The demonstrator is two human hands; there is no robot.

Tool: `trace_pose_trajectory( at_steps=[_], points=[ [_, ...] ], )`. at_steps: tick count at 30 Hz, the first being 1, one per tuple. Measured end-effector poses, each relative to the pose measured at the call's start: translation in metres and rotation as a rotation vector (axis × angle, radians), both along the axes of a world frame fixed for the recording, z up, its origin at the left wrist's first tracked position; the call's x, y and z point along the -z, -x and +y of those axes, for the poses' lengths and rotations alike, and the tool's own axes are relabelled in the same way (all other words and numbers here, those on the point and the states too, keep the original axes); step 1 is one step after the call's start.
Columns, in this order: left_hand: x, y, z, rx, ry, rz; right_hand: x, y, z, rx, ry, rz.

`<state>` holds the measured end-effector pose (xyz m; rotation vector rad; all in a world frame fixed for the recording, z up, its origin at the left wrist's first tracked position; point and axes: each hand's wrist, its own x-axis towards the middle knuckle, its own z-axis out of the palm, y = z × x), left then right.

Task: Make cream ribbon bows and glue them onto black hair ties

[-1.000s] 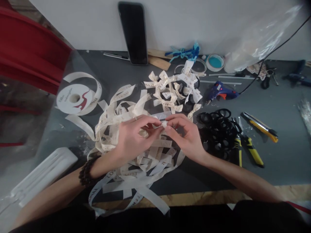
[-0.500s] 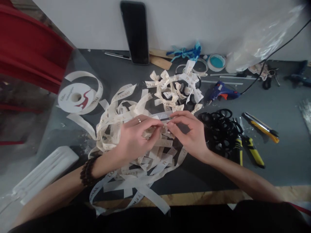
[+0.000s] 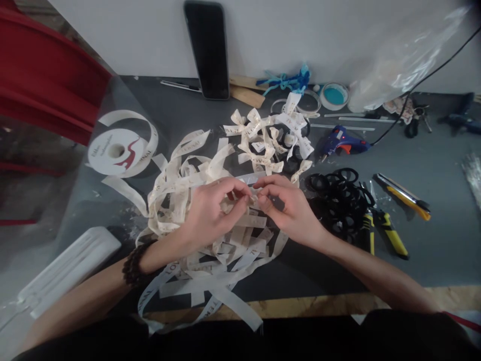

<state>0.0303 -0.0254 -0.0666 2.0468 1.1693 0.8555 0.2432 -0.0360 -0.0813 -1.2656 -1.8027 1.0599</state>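
My left hand (image 3: 221, 205) and my right hand (image 3: 287, 205) meet over a heap of cream printed ribbon (image 3: 176, 195). Between their fingertips is a small piece of pale ribbon (image 3: 254, 199), pinched from both sides and mostly covered by the fingers. Finished-looking ribbon bows (image 3: 253, 125) lie just beyond the hands, some with black bands under them. To the right of my right hand is a pile of black hair ties (image 3: 340, 200). Loose ribbon lengths spread under both wrists and over the table's front edge.
A ribbon spool (image 3: 118, 153) lies at left. A phone (image 3: 207, 50) leans on the wall. At right are a blue glue gun (image 3: 341, 140) with its cord, a yellow utility knife (image 3: 404, 195) and yellow-black pliers (image 3: 391, 233). A red chair (image 3: 45, 65) stands beyond the left edge.
My right hand's fingers have curled and shifted slightly down at the ribbon piece. The left fingers have bent a little more. The things on the table look the same.
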Motion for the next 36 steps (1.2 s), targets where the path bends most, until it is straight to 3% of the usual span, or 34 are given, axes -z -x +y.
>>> trace_pose_trajectory(
  at_steps=[5, 8, 13, 21, 30, 36],
  points=[
    [0.005, -0.001, -0.001, 0.007, -0.207, 0.036, 0.0, 0.003, -0.002, 0.04, 0.043, 0.091],
    [0.006, -0.002, -0.002, 0.014, -0.246, 0.043, 0.003, 0.003, -0.002, 0.016, 0.103, 0.138],
    [0.009, -0.002, -0.006, -0.025, -0.202, 0.027, 0.004, 0.002, 0.0, -0.038, 0.148, 0.208],
    [0.004, -0.005, -0.01, -0.077, -0.056, -0.054, 0.007, 0.004, -0.002, 0.095, 0.148, 0.253],
    [0.006, -0.002, -0.004, -0.097, 0.167, -0.144, 0.009, 0.001, 0.0, -0.008, 0.133, 0.207],
    [0.004, -0.003, -0.005, -0.174, 0.102, -0.053, 0.006, 0.004, -0.001, 0.063, 0.115, 0.156]
  ],
)
